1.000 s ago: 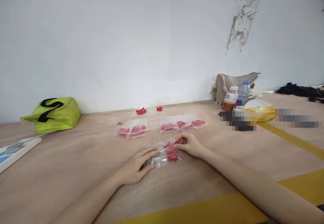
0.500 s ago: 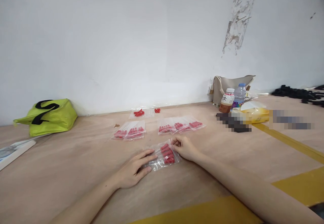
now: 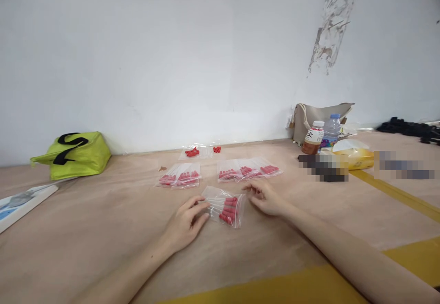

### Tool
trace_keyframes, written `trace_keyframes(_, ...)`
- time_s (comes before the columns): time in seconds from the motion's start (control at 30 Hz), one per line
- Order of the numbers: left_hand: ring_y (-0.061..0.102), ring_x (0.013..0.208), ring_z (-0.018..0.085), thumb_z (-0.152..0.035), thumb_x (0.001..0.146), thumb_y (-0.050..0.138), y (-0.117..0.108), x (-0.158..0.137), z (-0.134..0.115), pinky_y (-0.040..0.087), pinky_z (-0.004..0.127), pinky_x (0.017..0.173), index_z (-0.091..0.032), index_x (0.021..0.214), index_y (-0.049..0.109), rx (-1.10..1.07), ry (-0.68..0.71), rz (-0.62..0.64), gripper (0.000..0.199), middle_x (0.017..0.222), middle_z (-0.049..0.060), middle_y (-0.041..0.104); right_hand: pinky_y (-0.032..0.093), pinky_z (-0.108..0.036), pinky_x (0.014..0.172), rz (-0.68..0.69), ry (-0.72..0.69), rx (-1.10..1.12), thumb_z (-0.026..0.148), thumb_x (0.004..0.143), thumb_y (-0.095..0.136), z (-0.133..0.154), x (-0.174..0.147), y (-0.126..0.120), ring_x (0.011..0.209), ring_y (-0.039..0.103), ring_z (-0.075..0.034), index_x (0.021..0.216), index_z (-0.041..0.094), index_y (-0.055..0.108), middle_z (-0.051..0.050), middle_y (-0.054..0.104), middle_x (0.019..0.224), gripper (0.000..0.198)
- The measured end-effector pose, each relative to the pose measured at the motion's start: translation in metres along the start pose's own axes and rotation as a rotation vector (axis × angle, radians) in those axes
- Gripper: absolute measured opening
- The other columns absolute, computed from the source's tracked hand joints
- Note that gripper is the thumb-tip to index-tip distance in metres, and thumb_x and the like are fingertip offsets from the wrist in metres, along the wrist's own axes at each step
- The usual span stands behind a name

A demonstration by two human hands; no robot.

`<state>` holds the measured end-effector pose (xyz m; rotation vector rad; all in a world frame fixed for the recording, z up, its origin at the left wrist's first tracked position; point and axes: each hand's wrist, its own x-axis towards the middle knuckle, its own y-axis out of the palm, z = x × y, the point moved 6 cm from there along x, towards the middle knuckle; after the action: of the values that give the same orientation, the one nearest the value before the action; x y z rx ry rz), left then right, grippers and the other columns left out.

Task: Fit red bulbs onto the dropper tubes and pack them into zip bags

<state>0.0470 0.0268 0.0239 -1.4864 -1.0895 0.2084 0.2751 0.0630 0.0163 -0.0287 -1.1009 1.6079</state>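
Observation:
A clear zip bag (image 3: pixel 213 212) lies on the table in front of me. Inside it are several thin white sticks with red ends (image 3: pixel 229 210), the red ends toward the right by the zip strip. My left hand (image 3: pixel 185 223) rests at the bag's left edge, fingertips touching it and thumb spread apart. Just right of the bag, my right hand (image 3: pixel 267 197) holds nothing; its fingers are loosely bent and apart. Farther back lie more filled bags in two groups, one left (image 3: pixel 185 179) and one right (image 3: pixel 250 171).
Loose red pieces (image 3: pixel 192 152) lie on plastic near the wall. A lime-green bag (image 3: pixel 80 157) and a white box (image 3: pixel 29 205) stand left. At right are a brown drink bottle (image 3: pixel 312 140), a water bottle (image 3: pixel 332 132), a yellow tissue pack (image 3: pixel 355 157) and black material (image 3: pixel 405 129).
My right hand has let go of the bag's zip end and moved right. The bag has turned slightly and lies flatter. My left hand stays at its left edge; the view has shifted a little.

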Motion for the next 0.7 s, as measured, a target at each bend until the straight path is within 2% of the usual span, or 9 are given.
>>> trace_keyframes(0.1, 0.049, 0.103, 0.023, -0.034, 0.084, 0.045, 0.004, -0.001, -0.018, 0.044, 0.038, 0.085, -0.026, 0.116, 0.052, 0.048, 0.018, 0.046, 0.033, 0.118, 0.007, 0.05, 0.039, -0.028, 0.07, -0.034, -0.108, -0.257, 0.007, 0.071, 0.042, 0.008, 0.018, -0.003, 0.081, 0.049, -0.016, 0.094, 0.018, 0.059, -0.006, 0.054, 0.088, 0.03)
trace_keyframes(0.17, 0.044, 0.108, 0.025, -0.039, 0.084, 0.045, 0.006, 0.0, -0.025, 0.04, 0.042, 0.088, -0.026, 0.116, 0.052, 0.109, 0.028, 0.056, 0.036, 0.119, 0.007, 0.049, 0.037, -0.029, 0.072, -0.03, -0.118, -0.446, 0.011, 0.072, 0.045, 0.007, 0.035, 0.001, 0.085, 0.048, -0.018, 0.099, 0.019, 0.059, -0.008, 0.053, 0.093, 0.031)
trace_keyframes(0.23, 0.041, 0.11, 0.027, -0.045, 0.084, 0.043, 0.009, 0.003, -0.03, 0.038, 0.045, 0.089, -0.023, 0.116, 0.052, 0.161, -0.002, 0.065, 0.04, 0.121, 0.008, 0.049, 0.036, -0.03, 0.071, -0.012, -0.085, -0.596, 0.016, 0.072, 0.048, 0.003, 0.051, 0.007, 0.083, 0.049, -0.019, 0.098, 0.02, 0.061, -0.008, 0.053, 0.095, 0.029)
trace_keyframes(0.37, 0.038, 0.11, 0.034, -0.058, 0.081, 0.036, 0.022, 0.01, -0.039, 0.034, 0.05, 0.087, -0.017, 0.121, 0.047, 0.195, -0.1, 0.103, 0.058, 0.12, 0.014, 0.048, 0.035, -0.029, 0.068, -0.006, -0.022, -0.754, 0.019, 0.078, 0.046, -0.009, 0.07, 0.022, 0.082, 0.052, -0.019, 0.081, 0.019, 0.062, -0.008, 0.055, 0.092, 0.017)
trace_keyframes(0.47, 0.039, 0.107, 0.039, -0.064, 0.078, 0.032, 0.032, 0.017, -0.051, 0.032, 0.055, 0.082, -0.018, 0.126, 0.04, 0.19, -0.127, 0.095, 0.067, 0.122, 0.018, 0.046, 0.033, -0.026, 0.059, -0.024, 0.075, -0.828, 0.011, 0.077, 0.043, -0.02, 0.073, 0.023, 0.072, 0.055, -0.017, 0.089, 0.017, 0.055, -0.008, 0.057, 0.091, 0.018)
trace_keyframes(0.53, 0.039, 0.107, 0.04, -0.06, 0.079, 0.032, 0.039, 0.022, -0.058, 0.032, 0.056, 0.08, -0.018, 0.127, 0.037, 0.185, -0.123, 0.115, 0.064, 0.123, 0.019, 0.044, 0.031, -0.026, 0.055, -0.056, 0.139, -0.846, 0.009, 0.077, 0.041, -0.029, 0.07, 0.014, 0.066, 0.055, -0.017, 0.095, 0.015, 0.05, -0.009, 0.058, 0.088, 0.02)
trace_keyframes(0.6, 0.038, 0.109, 0.039, -0.049, 0.082, 0.035, 0.044, 0.025, -0.063, 0.032, 0.055, 0.082, -0.019, 0.129, 0.035, 0.184, -0.084, 0.157, 0.055, 0.124, 0.017, 0.043, 0.031, -0.025, 0.055, -0.087, 0.162, -0.85, 0.009, 0.079, 0.038, -0.037, 0.063, 0.0, 0.068, 0.055, -0.017, 0.095, 0.013, 0.047, -0.009, 0.059, 0.085, 0.019)
trace_keyframes(0.7, 0.035, 0.115, 0.033, -0.03, 0.08, 0.04, 0.048, 0.031, -0.063, 0.032, 0.048, 0.09, -0.019, 0.128, 0.034, 0.169, 0.054, 0.215, 0.049, 0.127, 0.012, 0.041, 0.031, -0.026, 0.059, -0.135, 0.178, -0.862, 0.009, 0.08, 0.036, -0.052, 0.05, -0.027, 0.074, 0.054, -0.019, 0.092, 0.011, 0.046, -0.011, 0.058, 0.084, 0.016)
